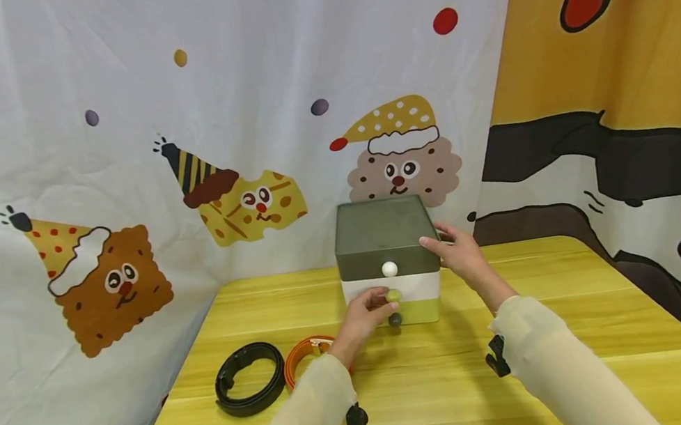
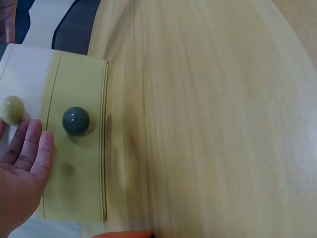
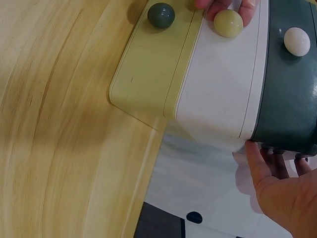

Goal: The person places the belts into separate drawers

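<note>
Dark-green, white and yellow-green drawer box (image 1: 386,253); black belt (image 1: 245,407); orange belt (image 1: 289,365).

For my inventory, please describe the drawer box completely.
The drawer box stands upright at the back of the table, smooth, plastic-looking, dark green, white and yellow-green downward, with white, yellow and dark knobs. Its drawers look closed. The left hand holds the yellow knob; the right hand touches the box's right side.

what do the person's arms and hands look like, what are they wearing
Long, plain cream sleeves cover both arms, ending near the wrists. A small black fitting shows on each sleeve's inner side. The left hand and right hand wear no gloves.
</note>
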Action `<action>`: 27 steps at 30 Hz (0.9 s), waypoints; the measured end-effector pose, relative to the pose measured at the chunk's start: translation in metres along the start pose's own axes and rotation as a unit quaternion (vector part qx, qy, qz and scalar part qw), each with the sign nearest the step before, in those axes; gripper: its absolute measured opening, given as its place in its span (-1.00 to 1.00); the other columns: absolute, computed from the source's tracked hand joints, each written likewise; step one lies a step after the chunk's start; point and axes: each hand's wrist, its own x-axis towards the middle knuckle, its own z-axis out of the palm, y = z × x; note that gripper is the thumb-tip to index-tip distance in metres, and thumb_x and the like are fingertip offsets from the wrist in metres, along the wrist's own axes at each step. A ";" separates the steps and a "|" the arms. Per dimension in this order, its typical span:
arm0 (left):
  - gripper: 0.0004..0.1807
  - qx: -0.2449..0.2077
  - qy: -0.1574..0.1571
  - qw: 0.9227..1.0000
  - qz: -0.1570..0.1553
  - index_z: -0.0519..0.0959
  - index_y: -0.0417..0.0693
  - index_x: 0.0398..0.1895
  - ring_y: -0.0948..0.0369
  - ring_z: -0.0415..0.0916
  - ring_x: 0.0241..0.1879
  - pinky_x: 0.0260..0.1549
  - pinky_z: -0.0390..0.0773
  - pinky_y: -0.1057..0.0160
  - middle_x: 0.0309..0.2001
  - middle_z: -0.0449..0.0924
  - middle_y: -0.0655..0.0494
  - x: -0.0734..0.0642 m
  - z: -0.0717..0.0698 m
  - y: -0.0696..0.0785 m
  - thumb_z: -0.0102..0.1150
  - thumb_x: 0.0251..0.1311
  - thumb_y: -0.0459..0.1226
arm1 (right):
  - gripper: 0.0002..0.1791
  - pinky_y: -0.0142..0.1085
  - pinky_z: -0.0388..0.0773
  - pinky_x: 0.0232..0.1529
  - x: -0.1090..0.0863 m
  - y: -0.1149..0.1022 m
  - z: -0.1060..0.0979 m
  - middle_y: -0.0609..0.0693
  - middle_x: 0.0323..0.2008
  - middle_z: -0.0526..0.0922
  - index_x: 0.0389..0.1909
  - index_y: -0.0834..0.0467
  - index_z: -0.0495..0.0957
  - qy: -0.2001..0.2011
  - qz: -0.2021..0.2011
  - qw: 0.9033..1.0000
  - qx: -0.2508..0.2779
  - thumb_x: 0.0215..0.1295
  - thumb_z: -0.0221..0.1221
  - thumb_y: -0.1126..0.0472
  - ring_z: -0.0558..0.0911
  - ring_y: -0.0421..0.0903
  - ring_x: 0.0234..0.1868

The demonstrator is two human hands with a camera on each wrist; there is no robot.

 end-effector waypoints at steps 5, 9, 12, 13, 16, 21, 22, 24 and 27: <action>-0.59 -0.018 0.013 1.000 0.007 0.52 -0.37 0.15 0.03 0.55 -0.08 -0.15 0.59 0.16 0.00 0.58 -0.33 -0.012 0.002 0.023 0.27 0.29 -0.36 | -0.14 0.03 0.38 0.27 0.000 0.000 0.000 0.31 0.48 0.11 0.56 0.14 0.04 0.001 -0.008 1.000 -0.002 0.41 0.18 -0.10 0.34 0.25 0.36; -0.64 -0.026 0.044 0.999 0.011 0.54 -0.41 0.08 0.04 0.60 -0.12 -0.17 0.60 0.16 -0.08 0.61 -0.30 -0.020 0.006 0.035 0.28 0.25 -0.40 | -0.14 0.02 0.38 0.28 -0.001 0.000 0.000 0.31 0.48 0.11 0.56 0.15 0.04 0.000 -0.012 1.000 0.000 0.42 0.17 -0.09 0.36 0.25 0.35; -0.67 -0.032 0.076 0.997 0.010 0.56 -0.41 0.02 0.09 0.61 -0.20 -0.24 0.60 0.20 -0.16 0.64 -0.24 -0.021 0.011 0.035 0.31 0.21 -0.43 | -0.16 0.02 0.39 0.27 -0.001 -0.001 0.001 0.32 0.47 0.11 0.56 0.16 0.04 0.001 -0.013 1.000 0.005 0.43 0.17 -0.07 0.37 0.25 0.34; -0.68 -0.036 0.084 0.996 0.009 0.57 -0.42 0.01 0.12 0.60 -0.23 -0.26 0.59 0.23 -0.18 0.64 -0.23 -0.021 0.012 0.035 0.31 0.20 -0.44 | -0.17 0.03 0.39 0.26 -0.001 0.000 0.001 0.32 0.47 0.12 0.56 0.17 0.04 0.002 -0.014 1.000 0.007 0.43 0.17 -0.06 0.37 0.26 0.34; -0.70 -0.046 0.106 0.993 0.013 0.57 -0.44 -0.03 0.16 0.58 -0.29 -0.34 0.54 0.34 -0.22 0.64 -0.24 -0.021 0.016 0.036 0.32 0.18 -0.46 | -0.18 0.03 0.41 0.25 -0.001 0.001 0.003 0.33 0.46 0.12 0.55 0.18 0.06 0.003 -0.018 1.000 0.014 0.43 0.17 -0.03 0.37 0.26 0.34; -0.72 -0.055 0.136 0.989 0.016 0.58 -0.44 -0.07 0.17 0.55 -0.33 -0.40 0.50 0.40 -0.28 0.62 -0.24 -0.021 0.021 0.032 0.33 0.16 -0.48 | -0.18 0.03 0.42 0.24 -0.002 0.002 0.004 0.33 0.46 0.14 0.55 0.18 0.08 0.002 -0.020 1.000 0.017 0.42 0.18 -0.03 0.37 0.26 0.34; -0.73 -0.055 0.141 0.988 0.016 0.59 -0.44 -0.08 0.16 0.55 -0.34 -0.41 0.50 0.40 -0.29 0.61 -0.23 -0.019 0.023 0.030 0.33 0.16 -0.49 | -0.19 0.03 0.42 0.24 -0.002 0.002 0.004 0.33 0.46 0.14 0.54 0.17 0.08 0.003 -0.019 1.000 0.017 0.42 0.19 -0.03 0.37 0.26 0.34; -0.73 -0.057 0.151 0.987 0.015 0.59 -0.43 -0.09 0.16 0.54 -0.35 -0.42 0.50 0.39 -0.31 0.60 -0.21 -0.015 0.026 0.024 0.34 0.14 -0.50 | -0.19 0.03 0.42 0.24 -0.002 0.002 0.003 0.33 0.46 0.14 0.54 0.18 0.08 0.005 -0.019 1.000 0.013 0.43 0.18 -0.03 0.37 0.26 0.34; -0.75 -0.058 0.166 0.984 0.019 0.61 -0.39 -0.12 0.19 0.53 -0.38 -0.44 0.50 0.39 -0.35 0.60 -0.16 -0.004 0.031 0.009 0.36 0.13 -0.49 | -0.19 0.03 0.42 0.24 -0.001 0.002 0.002 0.34 0.46 0.14 0.54 0.18 0.07 0.007 -0.020 1.000 0.008 0.43 0.18 -0.02 0.38 0.27 0.33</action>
